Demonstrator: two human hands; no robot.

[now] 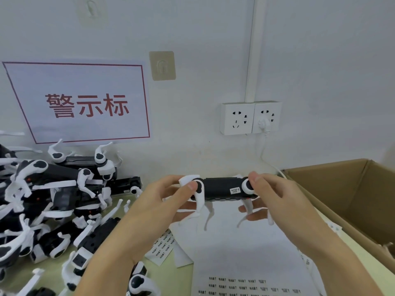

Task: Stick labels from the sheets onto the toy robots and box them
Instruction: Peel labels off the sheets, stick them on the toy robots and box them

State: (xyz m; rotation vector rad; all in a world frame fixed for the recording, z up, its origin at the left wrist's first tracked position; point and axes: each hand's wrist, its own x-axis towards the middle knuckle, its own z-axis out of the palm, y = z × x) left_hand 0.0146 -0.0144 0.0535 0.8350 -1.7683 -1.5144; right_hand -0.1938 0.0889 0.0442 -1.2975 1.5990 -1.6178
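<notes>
I hold one black-and-white toy robot dog (221, 189) level in the air, legs hanging down. My left hand (162, 201) grips its left end, thumb on the white shoulder. My right hand (275, 197) grips its right end, thumb on the round joint. A small white label (234, 190) sits on the robot's black side, near the right end. Below lies a large label sheet (245, 253) with rows of small labels along its near part. Another label sheet (163, 246) pokes out to its left.
A heap of several black-and-white toy robots (53, 206) covers the table's left side. An open cardboard box (346, 201) stands at the right. On the wall hang a red-framed sign (83, 103), two sockets (251, 117) with a plugged white cable, and a hook (162, 65).
</notes>
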